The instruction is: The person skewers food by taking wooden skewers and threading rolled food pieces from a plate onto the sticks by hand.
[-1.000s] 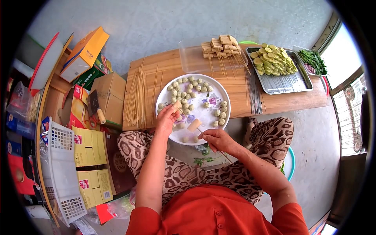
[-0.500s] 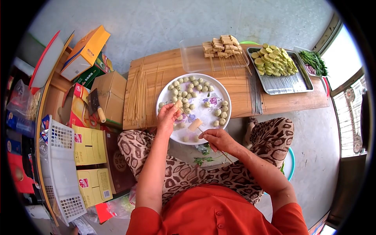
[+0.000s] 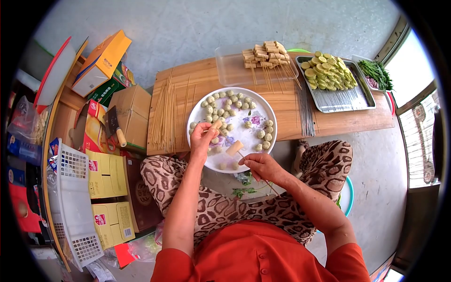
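Over the left side of the round white plate point(image 3: 256, 101), my left hand point(image 3: 203, 137) pinches a tan cylindrical roll point(image 3: 216, 124). My right hand point(image 3: 263, 167) grips a bamboo skewer point(image 3: 272, 188) at the plate's near edge. On that skewer's tip sits another pale tan roll point(image 3: 234, 148), apart from the one in my left hand. Speckled greenish-white balls point(image 3: 226, 114) are spread across the plate. Its purple flower print shows between them.
Loose bamboo skewers point(image 3: 164, 115) lie left on the wooden table point(image 3: 282, 105). A clear tray point(image 3: 228, 68) holds skewered rolls point(image 3: 265, 55). Green slices point(image 3: 329, 71) fill a metal tray point(image 3: 345, 101), beside thin metal skewers point(image 3: 306, 110). A cleaver point(image 3: 116, 127) rests at left by cardboard boxes point(image 3: 134, 110).
The roll in my left hand has turned from steeply upright to more slanted, and the hand has shifted slightly right. My right hand and its skewer have barely moved.
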Demonstrator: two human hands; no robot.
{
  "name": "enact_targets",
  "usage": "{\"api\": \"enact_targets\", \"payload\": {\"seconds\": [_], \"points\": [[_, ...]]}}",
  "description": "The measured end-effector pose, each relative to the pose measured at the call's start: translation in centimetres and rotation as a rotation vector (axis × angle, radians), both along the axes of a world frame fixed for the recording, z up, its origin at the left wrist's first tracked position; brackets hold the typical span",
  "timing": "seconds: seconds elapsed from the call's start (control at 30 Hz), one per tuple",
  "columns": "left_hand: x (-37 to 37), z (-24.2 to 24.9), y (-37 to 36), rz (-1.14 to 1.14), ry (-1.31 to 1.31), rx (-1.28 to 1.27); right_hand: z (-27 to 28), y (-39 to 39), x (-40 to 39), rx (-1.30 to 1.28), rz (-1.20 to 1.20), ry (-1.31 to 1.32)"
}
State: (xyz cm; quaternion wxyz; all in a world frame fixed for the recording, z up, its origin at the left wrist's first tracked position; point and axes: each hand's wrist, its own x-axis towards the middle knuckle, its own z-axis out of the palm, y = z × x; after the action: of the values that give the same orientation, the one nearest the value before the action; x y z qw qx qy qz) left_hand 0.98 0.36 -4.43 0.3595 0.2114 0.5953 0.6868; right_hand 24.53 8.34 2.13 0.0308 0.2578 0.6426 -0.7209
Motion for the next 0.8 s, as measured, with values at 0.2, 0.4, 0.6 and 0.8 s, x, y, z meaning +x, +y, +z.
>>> {"api": "enact_targets", "payload": {"seconds": [0.2,0.4,0.6,0.8], "points": [[0.2,-0.1,0.0,-0.027,0.029,0.021,-0.3,0.0,0.0,0.032,-0.001,-0.003],[0.6,0.1,0.0,-0.079,0.081,-0.007,-0.4,0.0,-0.1,0.012,-0.024,-0.003],[2.0,0.7,0.1,-0.187,0.064,0.023,-0.3,0.1,-0.2,-0.006,-0.064,-0.008],[3.3,1.1,0.2,-0.28,0.113,-0.002,-1.4,0.3,-0.3,0.011,-0.125,-0.009]]}}
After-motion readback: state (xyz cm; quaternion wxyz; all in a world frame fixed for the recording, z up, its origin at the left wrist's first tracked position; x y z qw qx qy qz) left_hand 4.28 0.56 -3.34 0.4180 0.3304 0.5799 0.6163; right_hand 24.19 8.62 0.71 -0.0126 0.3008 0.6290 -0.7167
